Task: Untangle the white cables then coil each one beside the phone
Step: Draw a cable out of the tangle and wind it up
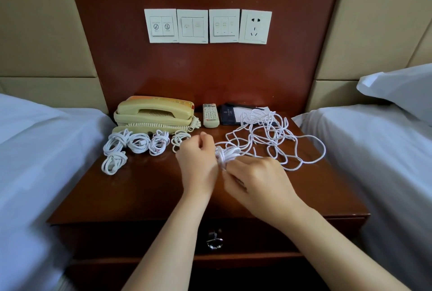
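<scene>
The left hand (198,164) gripped a half-wound cable bundle (226,154) over the bench (140,187); the right hand (259,180) pinched its lower end. A loose tangle (275,136) sprawled rightward across a notepad (243,113). 5 coils (139,143) lay before the phone (154,113), near a remote (210,115).

Wooden nightstand (145,192) between two beds (35,150)

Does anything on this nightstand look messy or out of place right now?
Yes. A loose tangle of white cables sprawls across the right side of the nightstand, partly over the dark folder, unlike the neat coils by the phone.
</scene>
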